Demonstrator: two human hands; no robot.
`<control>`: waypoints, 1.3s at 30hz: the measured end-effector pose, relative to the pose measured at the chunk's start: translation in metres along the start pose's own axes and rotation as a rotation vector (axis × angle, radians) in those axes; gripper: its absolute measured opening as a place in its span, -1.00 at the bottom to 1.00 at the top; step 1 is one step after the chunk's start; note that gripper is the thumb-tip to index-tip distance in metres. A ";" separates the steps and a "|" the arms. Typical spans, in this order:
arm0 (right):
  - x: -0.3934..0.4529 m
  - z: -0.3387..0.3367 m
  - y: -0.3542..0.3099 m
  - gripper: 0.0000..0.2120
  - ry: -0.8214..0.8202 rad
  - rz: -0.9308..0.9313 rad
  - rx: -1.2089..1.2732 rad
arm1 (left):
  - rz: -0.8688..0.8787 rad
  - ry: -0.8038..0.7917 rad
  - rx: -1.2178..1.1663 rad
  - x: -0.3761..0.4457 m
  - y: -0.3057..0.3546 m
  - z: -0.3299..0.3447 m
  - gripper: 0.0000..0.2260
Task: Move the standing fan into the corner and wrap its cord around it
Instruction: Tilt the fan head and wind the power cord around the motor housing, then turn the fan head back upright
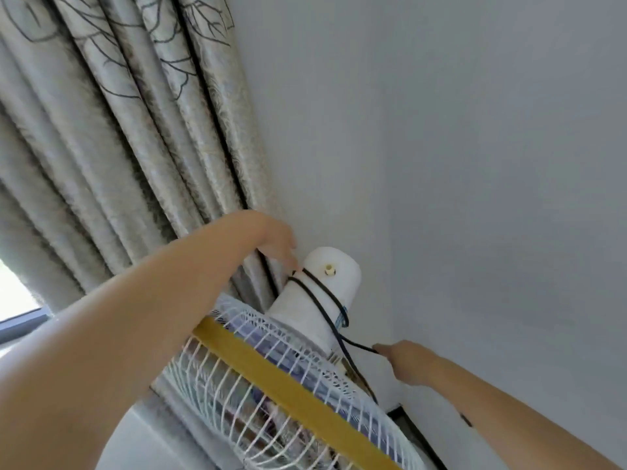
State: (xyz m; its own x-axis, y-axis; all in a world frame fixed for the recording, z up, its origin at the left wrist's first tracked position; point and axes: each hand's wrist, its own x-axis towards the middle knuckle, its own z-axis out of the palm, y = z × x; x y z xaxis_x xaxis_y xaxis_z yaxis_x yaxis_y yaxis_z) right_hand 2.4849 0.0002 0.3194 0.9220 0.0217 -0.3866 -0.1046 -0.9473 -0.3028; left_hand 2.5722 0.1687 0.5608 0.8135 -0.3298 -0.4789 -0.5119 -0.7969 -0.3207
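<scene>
I judge the wrapping step under way: fan point(291, 385) stands in the corner by the curtain point(112, 137), left hand point(278, 245) pins cord point(325, 296) on the motor housing point(319, 296), right hand point(403, 361) pinches the slack, another tight turn next.

Both arms are bare the whole way into frame, no sleeves showing anywhere, not even up near the camera. No watch, bracelet or rings that I can spot on the left hand point(276, 244) or the right hand point(402, 361). No gloves either. Only marking I can find is a small dark spot on the right forearm point(465, 420), sort of a short slanted dash; too small to say if it's a tattoo, a mole or a smudge. Fingers are a bit blurred, so nails are anyone's guess.
</scene>
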 end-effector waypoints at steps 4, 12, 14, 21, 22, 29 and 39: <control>-0.049 0.012 -0.007 -0.58 0.088 0.187 0.069 | 0.068 0.124 -0.033 -0.048 -0.030 0.011 -0.48; -0.161 -0.006 -0.068 -0.76 0.647 0.228 0.750 | 0.226 0.534 -0.407 -0.102 -0.067 0.077 -0.52; -0.182 -0.017 -0.097 -0.76 0.817 0.105 0.790 | 0.252 0.601 -0.518 -0.103 -0.074 0.091 -0.54; -0.204 -0.031 -0.185 -0.67 0.983 -0.203 0.182 | 0.276 0.664 -0.558 -0.105 -0.097 0.137 -0.32; -0.199 -0.030 -0.191 -0.62 0.982 -0.205 0.131 | 0.254 0.639 -0.571 -0.103 -0.100 0.139 -0.21; -0.179 -0.033 -0.215 -0.48 1.095 0.034 -0.105 | 0.324 0.528 -0.657 -0.100 -0.113 0.140 -0.09; -0.162 -0.059 -0.143 -0.30 1.104 -0.012 -0.066 | 0.289 0.674 -0.620 -0.067 -0.123 0.142 -0.07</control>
State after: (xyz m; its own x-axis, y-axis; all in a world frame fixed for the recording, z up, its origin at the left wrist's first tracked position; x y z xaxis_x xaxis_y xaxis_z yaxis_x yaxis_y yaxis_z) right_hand 2.3720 0.1137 0.4768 0.7518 -0.2348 0.6162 -0.1037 -0.9649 -0.2411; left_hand 2.5421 0.3607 0.5165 0.7655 -0.6230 0.1611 -0.6378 -0.7016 0.3176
